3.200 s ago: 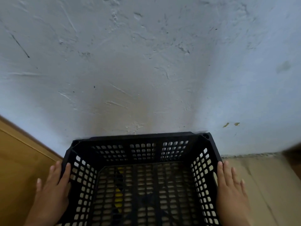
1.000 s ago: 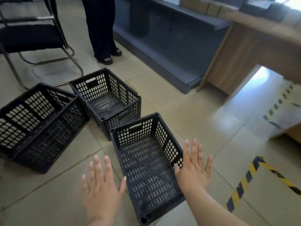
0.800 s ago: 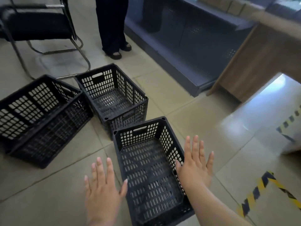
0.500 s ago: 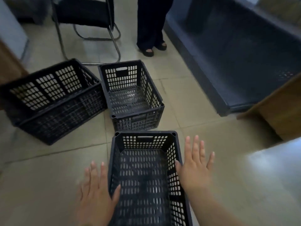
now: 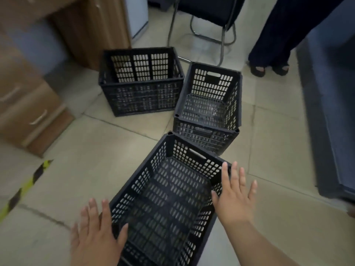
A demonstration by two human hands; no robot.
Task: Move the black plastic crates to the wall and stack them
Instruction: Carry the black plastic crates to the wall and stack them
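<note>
Black plastic crate [image 5: 165, 198], nearest of three, sits on the tiled floor [image 5: 86, 160]. Left hand [image 5: 98, 235] and right hand [image 5: 234, 200] have moved in beside it, flat and empty. Lifting should come next.

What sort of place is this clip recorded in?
Likely an office or a shop's back room, indoors: a wooden drawer unit, a metal-framed chair and yellow-and-black hazard tape on the tiled floor.

Between our left hand [image 5: 96, 237] and right hand [image 5: 234, 198] sits a black, slot-patterned crate [image 5: 169, 189]; the second crate [image 5: 209, 104] and third crate [image 5: 142, 83] beyond are black too. Left of our left hand, yellow-and-black striped tape [image 5: 25, 189].
</note>
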